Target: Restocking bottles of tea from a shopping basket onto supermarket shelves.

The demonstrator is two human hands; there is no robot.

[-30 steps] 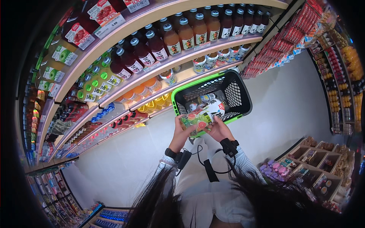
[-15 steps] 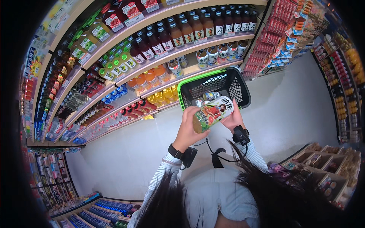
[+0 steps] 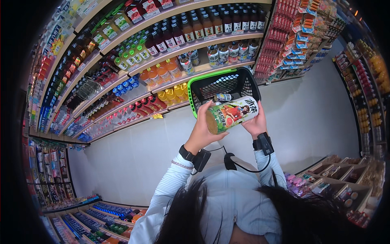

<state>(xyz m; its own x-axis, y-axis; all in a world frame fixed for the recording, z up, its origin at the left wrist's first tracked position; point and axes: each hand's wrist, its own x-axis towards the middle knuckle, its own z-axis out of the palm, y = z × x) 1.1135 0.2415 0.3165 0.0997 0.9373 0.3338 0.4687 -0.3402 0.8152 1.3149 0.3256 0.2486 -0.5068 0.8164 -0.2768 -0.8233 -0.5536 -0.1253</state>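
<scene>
Between my two hands lies a large drink bottle (image 3: 233, 114) with a green, white and red fruit label, held sideways. My left hand (image 3: 202, 129) grips its amber end, the thumb along the underside. At the white-labelled end, my right hand (image 3: 257, 122) is wrapped round it; the cap is not visible. Just beyond the bottle stands a black shopping basket (image 3: 250, 83) with a green rim on its left. A small labelled bottle (image 3: 222, 97) lies in the basket, partly covered by the bottle I hold.
Curved drink shelves (image 3: 178, 51) with rows of bottles run along the far and left sides. Hanging snack packets (image 3: 280, 38) fill a rack beyond the basket's right. A tiered wooden display (image 3: 343, 175) stands at the lower right, and grey floor (image 3: 134, 162) lies between.
The held bottle has come slightly nearer my head and turned closer to level. My right hand has shifted right. The basket and shelves appear slightly farther left in view.
</scene>
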